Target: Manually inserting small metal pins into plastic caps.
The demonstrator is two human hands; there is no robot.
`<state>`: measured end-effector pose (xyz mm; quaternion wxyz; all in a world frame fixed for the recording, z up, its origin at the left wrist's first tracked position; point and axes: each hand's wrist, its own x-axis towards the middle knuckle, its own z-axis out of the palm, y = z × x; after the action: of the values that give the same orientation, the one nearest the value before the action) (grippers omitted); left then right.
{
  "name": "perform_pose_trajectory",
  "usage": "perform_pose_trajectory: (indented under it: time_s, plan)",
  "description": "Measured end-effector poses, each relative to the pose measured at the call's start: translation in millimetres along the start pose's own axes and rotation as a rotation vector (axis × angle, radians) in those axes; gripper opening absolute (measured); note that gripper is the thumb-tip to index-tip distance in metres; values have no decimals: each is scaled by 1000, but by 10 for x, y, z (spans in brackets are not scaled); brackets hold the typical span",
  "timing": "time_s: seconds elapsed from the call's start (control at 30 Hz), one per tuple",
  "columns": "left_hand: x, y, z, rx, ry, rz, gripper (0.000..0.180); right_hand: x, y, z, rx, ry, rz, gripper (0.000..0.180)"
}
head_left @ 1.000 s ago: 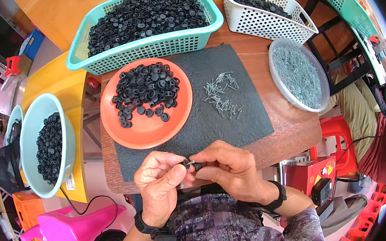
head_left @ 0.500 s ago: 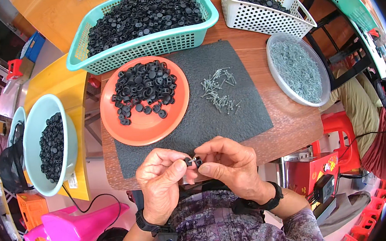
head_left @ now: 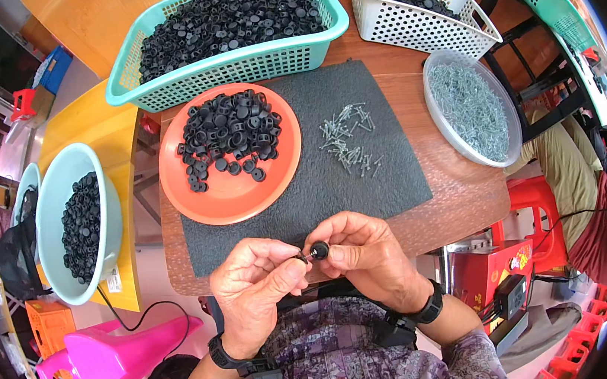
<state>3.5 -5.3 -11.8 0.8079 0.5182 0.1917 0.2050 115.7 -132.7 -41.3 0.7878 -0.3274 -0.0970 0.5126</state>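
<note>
Item, left hand (head_left: 255, 281): thumb and forefinger pinched together on a small dark piece (head_left: 301, 258), mostly hidden by the fingertips, its shape too small to make out from where I stand.

Item, right hand (head_left: 367, 253): thumb and fingers clamped on a round black piece (head_left: 319, 250), its face turned up and showing a pale spot near the middle. The two pieces sit close beside each other, above the near edge of the brown desk (head_left: 463, 209); whether they touch, I cannot tell.

Step in hand, as I judge it: matching one piece to the other at the fingertips. The move calls for a steady right grip and careful lining-up from the left.

On the desk: a dark mat (head_left: 320, 202); upon it, an orange dish (head_left: 223, 210) heaped with black parts (head_left: 229, 127), and to its right loose screws (head_left: 350, 139), by the look of them. Right of the mat, a clear tub (head_left: 486, 160) filled with similar metal. Behind, a green basket (head_left: 230, 70) piled with black parts and a white basket (head_left: 416, 30) holding fewer.
</note>
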Motion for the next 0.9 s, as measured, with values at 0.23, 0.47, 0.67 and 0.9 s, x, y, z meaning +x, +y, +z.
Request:
perform_pose_trajectory:
  time_s: [0.23, 0.47, 0.67, 0.9]
  plan:
    - [-38, 8, -5, 101, -35, -9, 16, 1, 29, 17, -22, 42, -35, 19]
    - [-66, -23, 19, 208, -23, 36, 14, -1, 60, 19, -83, 57, -83, 20]
    - [-70, -44, 14, 327, 6, 91, 13, -1, 99, 11, -116, 60, -105, 22]
    - [-46, -74, 15, 443, 25, 176, 12, -12, 97, 50, -185, 86, -139, 23]
